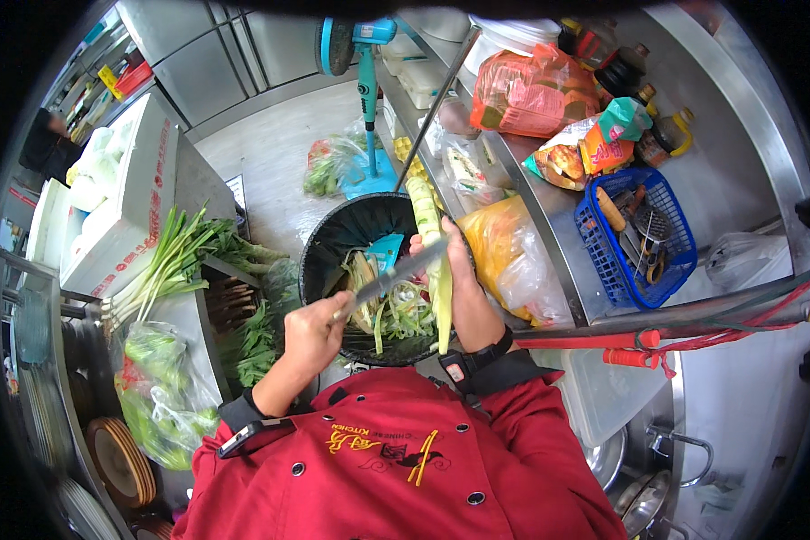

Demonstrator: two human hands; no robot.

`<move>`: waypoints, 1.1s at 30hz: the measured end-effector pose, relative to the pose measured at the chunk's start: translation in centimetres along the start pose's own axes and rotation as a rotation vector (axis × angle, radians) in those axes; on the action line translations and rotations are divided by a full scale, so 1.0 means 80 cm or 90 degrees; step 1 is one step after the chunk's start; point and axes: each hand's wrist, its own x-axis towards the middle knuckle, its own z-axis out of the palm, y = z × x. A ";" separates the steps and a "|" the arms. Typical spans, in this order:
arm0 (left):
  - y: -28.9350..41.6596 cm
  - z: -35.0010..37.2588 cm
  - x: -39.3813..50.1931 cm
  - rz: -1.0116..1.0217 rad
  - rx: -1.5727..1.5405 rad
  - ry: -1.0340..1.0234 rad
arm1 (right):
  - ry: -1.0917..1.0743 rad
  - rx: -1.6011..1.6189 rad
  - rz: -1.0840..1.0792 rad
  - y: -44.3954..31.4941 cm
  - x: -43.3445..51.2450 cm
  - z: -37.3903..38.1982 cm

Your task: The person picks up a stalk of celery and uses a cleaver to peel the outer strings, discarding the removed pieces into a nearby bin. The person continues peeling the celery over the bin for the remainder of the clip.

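Observation:
My left hand (316,331) grips the handle of a knife (399,271), whose blurred blade points up and right and crosses in front of a thick, pale green, ringed vegetable stalk (424,206). The stalk stands nearly upright in my right hand (460,260), fingers around its middle. A long, pale yellow-green strip (440,304) hangs below that hand. Both hands are over a round bin with a black liner (314,233). Inside the bin lie green peelings (405,310), husk-like scraps (361,280) and a blue packet (386,251). Whether the blade touches the stalk I cannot tell.
Green onions (155,270) and bagged greens (162,385) lie at left, near a white foam box (121,202). A blue fan (368,81) stands ahead. On the right, a steel shelf (553,229) carries bags and a blue basket of utensils (590,233). Another person (47,145) is far left.

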 end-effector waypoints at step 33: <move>0.036 0.000 -0.021 0.223 0.024 -0.020 | -0.044 0.245 -0.094 0.024 0.018 0.007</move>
